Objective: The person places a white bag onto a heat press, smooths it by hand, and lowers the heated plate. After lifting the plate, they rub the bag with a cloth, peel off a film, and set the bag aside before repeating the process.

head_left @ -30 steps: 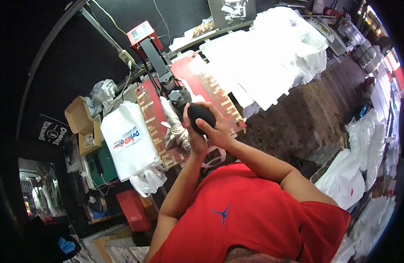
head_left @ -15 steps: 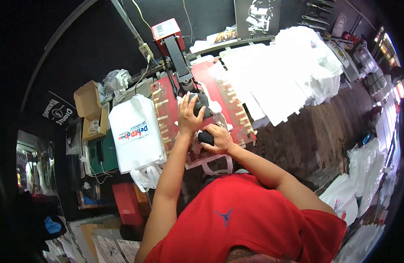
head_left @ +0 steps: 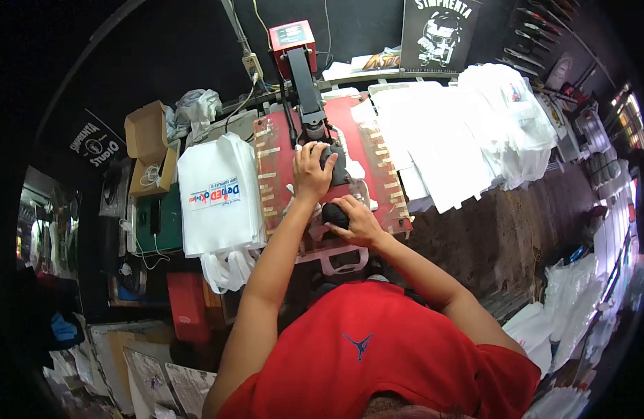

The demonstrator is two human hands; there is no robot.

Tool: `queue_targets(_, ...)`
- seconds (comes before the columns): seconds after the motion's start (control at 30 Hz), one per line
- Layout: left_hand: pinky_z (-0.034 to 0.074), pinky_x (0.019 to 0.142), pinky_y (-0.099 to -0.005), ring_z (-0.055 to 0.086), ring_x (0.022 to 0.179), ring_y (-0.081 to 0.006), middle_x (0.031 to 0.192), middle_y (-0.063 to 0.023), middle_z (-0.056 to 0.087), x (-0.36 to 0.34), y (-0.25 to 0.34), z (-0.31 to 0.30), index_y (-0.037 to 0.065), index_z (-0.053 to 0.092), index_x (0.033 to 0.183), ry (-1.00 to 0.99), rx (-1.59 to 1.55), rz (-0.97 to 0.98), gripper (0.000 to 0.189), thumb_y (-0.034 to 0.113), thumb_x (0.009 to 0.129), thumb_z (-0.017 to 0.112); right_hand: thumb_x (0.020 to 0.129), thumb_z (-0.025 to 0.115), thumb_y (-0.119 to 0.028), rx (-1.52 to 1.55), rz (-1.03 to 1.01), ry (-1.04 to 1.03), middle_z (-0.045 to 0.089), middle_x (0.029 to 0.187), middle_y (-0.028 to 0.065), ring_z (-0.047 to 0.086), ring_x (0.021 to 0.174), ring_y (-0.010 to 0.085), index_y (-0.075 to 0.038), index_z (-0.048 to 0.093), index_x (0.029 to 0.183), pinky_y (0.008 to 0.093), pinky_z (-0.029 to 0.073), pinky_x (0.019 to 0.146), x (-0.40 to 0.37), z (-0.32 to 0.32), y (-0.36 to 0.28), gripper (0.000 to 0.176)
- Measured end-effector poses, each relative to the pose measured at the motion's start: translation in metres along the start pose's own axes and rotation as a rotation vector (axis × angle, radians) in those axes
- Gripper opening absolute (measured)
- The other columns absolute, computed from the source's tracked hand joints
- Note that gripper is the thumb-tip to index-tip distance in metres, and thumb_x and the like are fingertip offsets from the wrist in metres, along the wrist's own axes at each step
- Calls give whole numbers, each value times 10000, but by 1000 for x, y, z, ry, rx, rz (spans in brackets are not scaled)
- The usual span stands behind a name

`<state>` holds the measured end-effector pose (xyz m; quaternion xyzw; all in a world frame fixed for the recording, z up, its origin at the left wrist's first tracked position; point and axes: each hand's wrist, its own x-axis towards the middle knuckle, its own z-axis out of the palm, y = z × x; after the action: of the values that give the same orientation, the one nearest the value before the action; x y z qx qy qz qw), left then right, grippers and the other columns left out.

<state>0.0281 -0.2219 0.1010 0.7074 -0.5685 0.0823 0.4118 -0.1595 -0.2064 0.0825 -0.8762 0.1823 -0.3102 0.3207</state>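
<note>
The heat press (head_left: 306,84), with a red control box and black arm, stands over a red board (head_left: 367,133) edged with tape strips. My left hand (head_left: 312,172) rests on the black part at the foot of the arm, its fingers curved over it. Nearer to me, my right hand (head_left: 355,221) is wrapped around a round black knob (head_left: 335,215). White bag material (head_left: 357,183) shows around the black part, and a white handle (head_left: 344,262) hangs off the board's near edge.
Printed white bags (head_left: 220,202) are stacked left of the board. More white bags (head_left: 440,140) lie to the right. An open cardboard box (head_left: 147,143) with a white cable sits at the far left, above a green mat (head_left: 165,223).
The camera view has shifted, so the press and bags appear a little lower. Both hands keep their places on the press.
</note>
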Motion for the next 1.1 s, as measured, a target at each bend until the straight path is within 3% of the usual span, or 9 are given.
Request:
queue_targets(0.17, 410, 1017, -485, 512, 1169, -359, 1194, -128, 577, 1, -2, 3, 92, 605, 1197, 79, 60, -9, 405, 414, 955, 638, 745, 825, -370, -12, -36, -97, 583, 1022, 157, 627, 943, 380, -58, 578, 1203, 461, 513, 800, 2, -6, -5, 607)
queue_targets(0.27, 392, 1020, -514, 485, 1176, -408, 1237, -205, 522, -1, -9, 13, 30, 517, 1261, 252, 71, -178, 553, 442, 929, 677, 747, 821, -373, 11, -56, -139, 581, 1026, 160, 637, 912, 389, -58, 559, 1218, 465, 520, 762, 3, -8, -2, 624)
queue_targets(0.33, 389, 1026, -515, 490, 1183, -443, 1240, -262, 526, 4, -23, 24, -8, 453, 1298, 226, -111, -460, 709, 491, 879, 733, 751, 819, -376, -1, -61, -156, 585, 1032, 165, 640, 895, 397, -56, 550, 1229, 467, 523, 747, 3, -4, 8, 635)
queue_targets(0.53, 483, 935, -514, 601, 1128, -460, 1214, -304, 596, 10, -23, 9, -11, 431, 1305, 111, -192, -684, 873, 603, 784, 768, 777, 800, -401, 10, -117, -170, 617, 1072, 191, 650, 918, 415, -13, 525, 1240, 471, 535, 759, 3, 1, 13, 664)
queue_targets(0.63, 500, 960, -481, 635, 1148, -445, 1242, -318, 630, 17, -31, 2, -31, 434, 1343, -135, -230, -836, 1024, 698, 707, 771, 789, 781, -413, 15, -122, -169, 629, 1134, 228, 649, 1007, 411, 18, 504, 1254, 457, 534, 833, 1, 2, 16, 693)
queue_targets(0.87, 514, 958, -450, 656, 1146, -411, 1206, -328, 657, 26, -65, 17, -110, 626, 1194, -295, -307, -866, 952, 655, 660, 817, 791, 772, -409, -39, -156, -116, 659, 1049, 217, 672, 934, 405, 14, 501, 1250, 455, 548, 780, 1, 7, 12, 680)
queue_targets(0.93, 522, 855, -404, 693, 1014, -270, 1099, -207, 722, 27, -63, 19, -101, 692, 1082, -245, -337, -922, 732, 503, 703, 858, 786, 771, -413, -79, -120, -91, 670, 1014, 212, 680, 901, 401, -3, 505, 1242, 458, 552, 756, 1, 11, 10, 669)
queue_targets(1.03, 525, 932, -435, 679, 1116, -398, 1177, -318, 679, 27, -63, 20, -129, 682, 1104, -240, -386, -910, 856, 583, 656, 837, 779, 768, -408, -98, -116, -55, 675, 1000, 213, 683, 893, 398, -30, 510, 1228, 467, 552, 754, -1, 14, 8, 641)
queue_targets(1.1, 525, 914, -409, 693, 1095, -344, 1192, -267, 695, 29, -66, 23, -117, 672, 1162, -235, -457, -965, 864, 558, 652, 849, 764, 767, -389, -110, -77, -21, 682, 957, 216, 684, 869, 411, -63, 516, 1210, 483, 552, 747, -2, 14, 2, 606)
